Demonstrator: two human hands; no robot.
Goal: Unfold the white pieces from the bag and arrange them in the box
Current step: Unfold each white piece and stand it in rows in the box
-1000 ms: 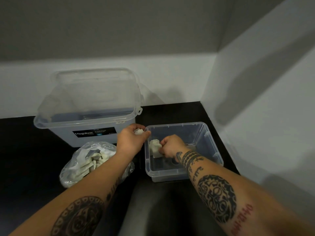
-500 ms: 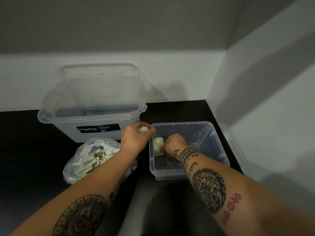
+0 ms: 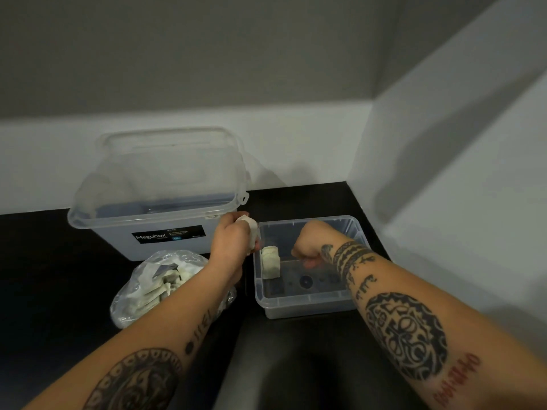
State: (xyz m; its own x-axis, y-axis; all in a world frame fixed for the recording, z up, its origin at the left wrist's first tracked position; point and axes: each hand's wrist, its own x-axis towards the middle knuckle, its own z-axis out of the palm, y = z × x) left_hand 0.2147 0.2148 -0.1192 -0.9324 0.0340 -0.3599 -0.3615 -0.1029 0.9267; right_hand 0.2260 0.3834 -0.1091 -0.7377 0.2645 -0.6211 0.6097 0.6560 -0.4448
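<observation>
the left grip (image 3: 232, 242) pinches a white piece (image 3: 251, 229) at the left rim of the box (image 3: 307, 301). its place lies just right and down, beside the standing piece (image 3: 270, 261), whose long axis is upright. the right grip (image 3: 307, 247), curled with contents untellable, has slid right off that standing piece. the bag (image 3: 139, 294) lies left on the tabletop (image 3: 44, 276).

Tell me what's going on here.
A person is filling the small clear box from the bag of white pieces. The left hand grips one white piece beside the box's left rim. The right hand is inside the box, fingers curled, next to a standing piece at its left wall; whether it holds anything is unclear.
</observation>
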